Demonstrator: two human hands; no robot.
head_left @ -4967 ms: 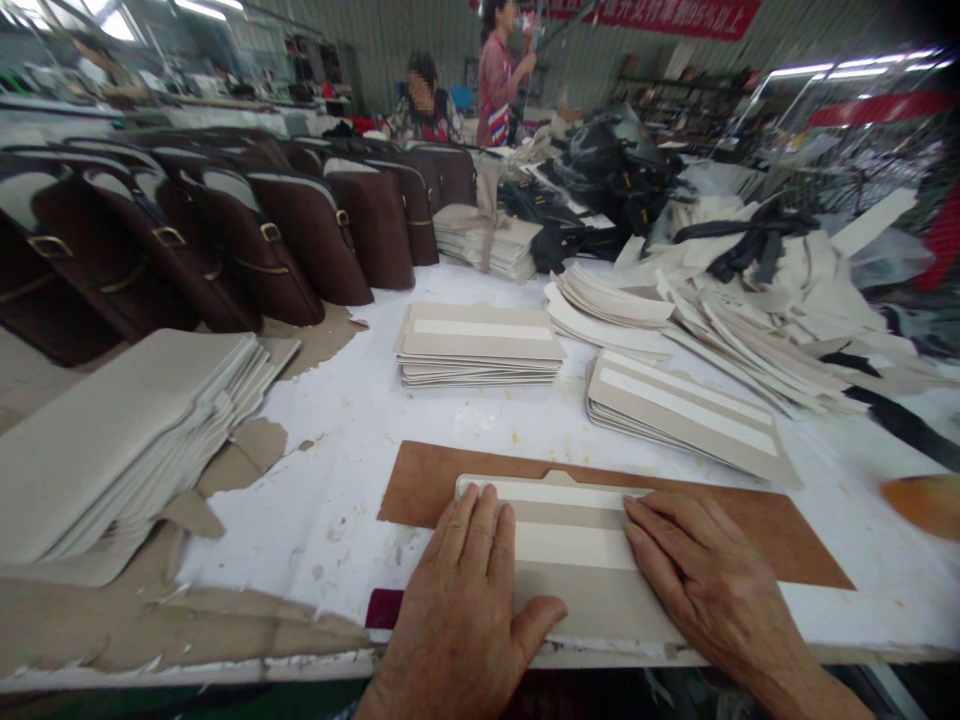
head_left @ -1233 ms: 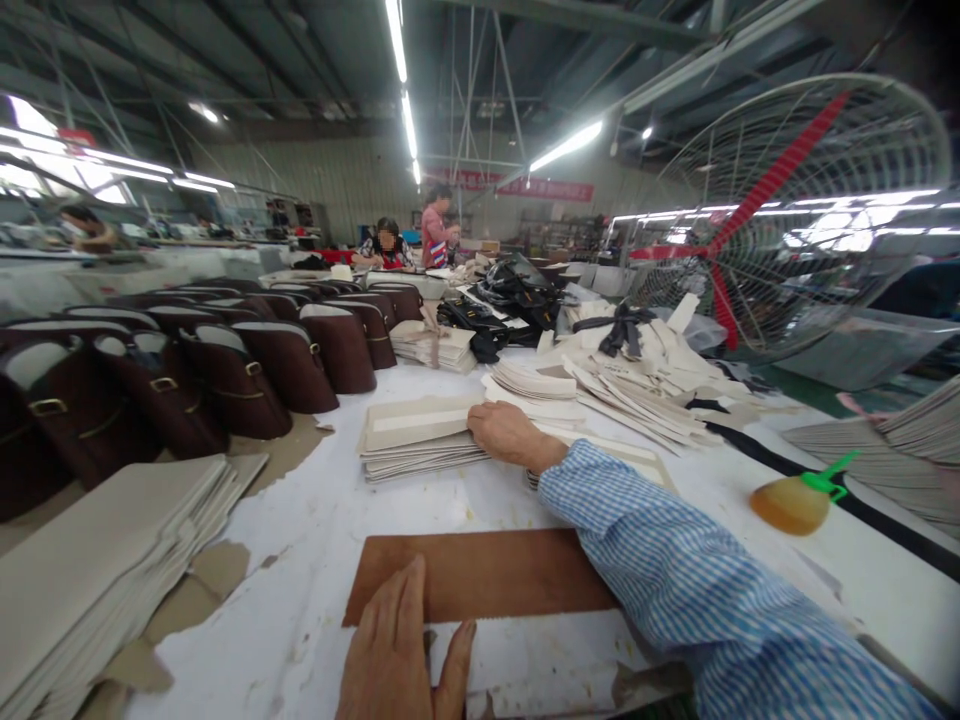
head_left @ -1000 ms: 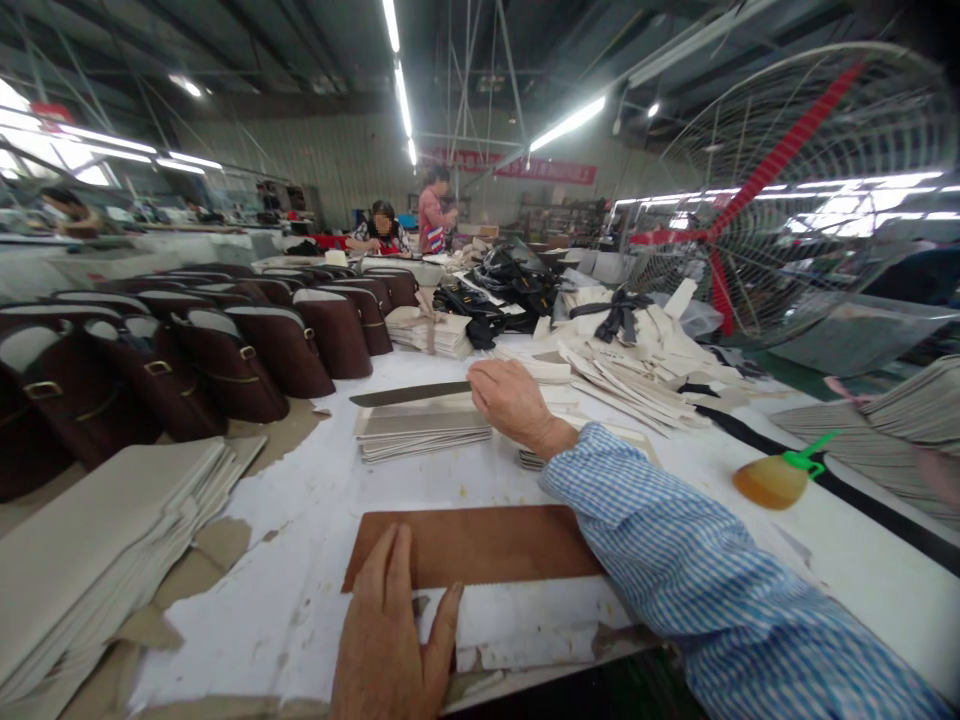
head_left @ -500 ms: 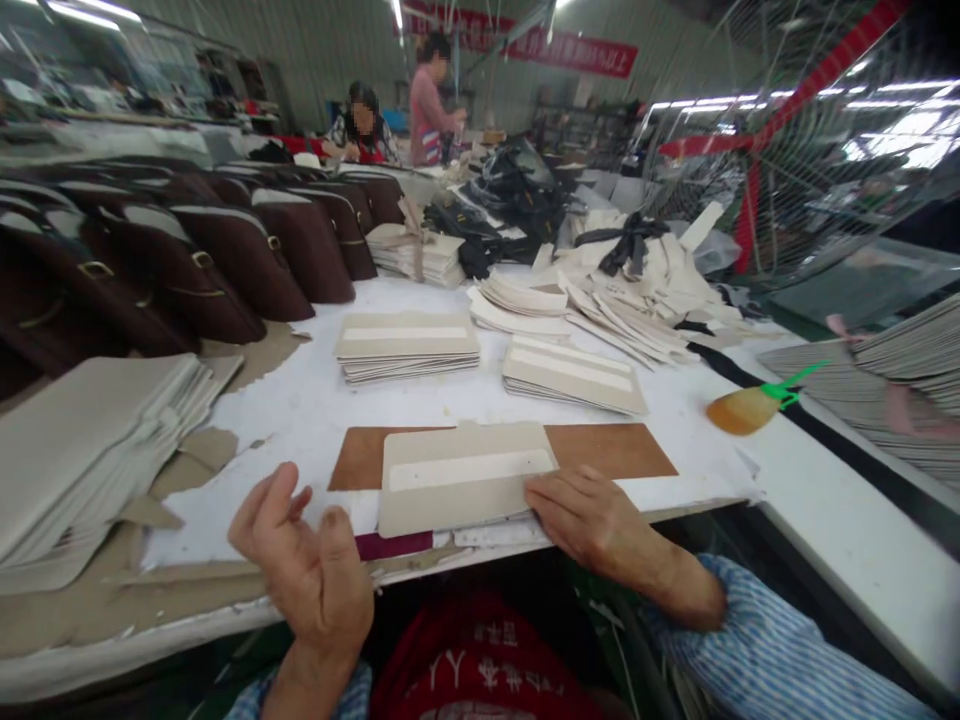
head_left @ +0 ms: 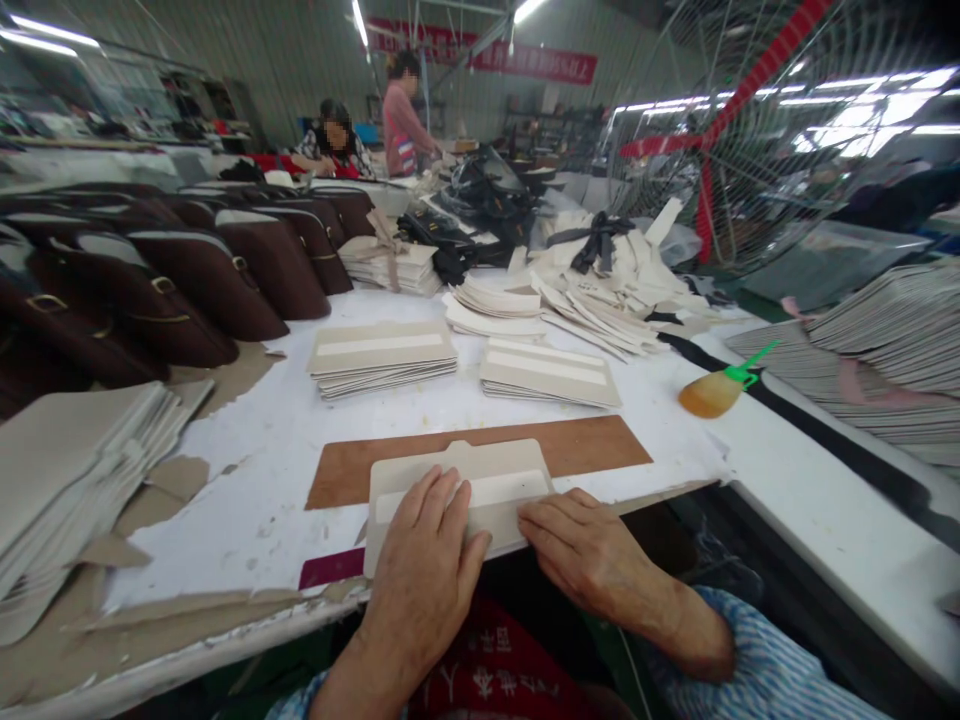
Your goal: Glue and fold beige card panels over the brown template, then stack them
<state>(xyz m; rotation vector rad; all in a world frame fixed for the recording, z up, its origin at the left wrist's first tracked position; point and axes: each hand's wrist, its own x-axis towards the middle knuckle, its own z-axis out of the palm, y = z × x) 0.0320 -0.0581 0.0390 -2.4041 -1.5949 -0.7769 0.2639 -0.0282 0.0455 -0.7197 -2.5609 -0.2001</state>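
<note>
A beige panel (head_left: 491,458) with a white strip across it and a small tab on its top edge lies at the table's front edge, over part of a brown board (head_left: 592,445). My left hand (head_left: 427,540) rests flat on the panel, fingers stretched out over the strip. At the panel's right end, my right hand (head_left: 581,535) grips the edge, its thumb hidden underneath. Left of the panel, a dark purple strip (head_left: 332,569) lies at the table edge. Behind the board sit two stacks of similar panels, a left stack (head_left: 382,358) and a right stack (head_left: 549,374).
Brown bags (head_left: 202,280) stand in rows at the left, behind a pile of beige sheets (head_left: 75,450). A plastic bottle with a green nozzle (head_left: 712,394) lies at the right. Loose cream pieces (head_left: 585,310) and a large fan (head_left: 705,140) are farther back. Two people work in the background.
My left hand has come down from the air onto the panel. The panel has shifted slightly toward me, with my right hand still at its right end. The whole view has tilted a little.
</note>
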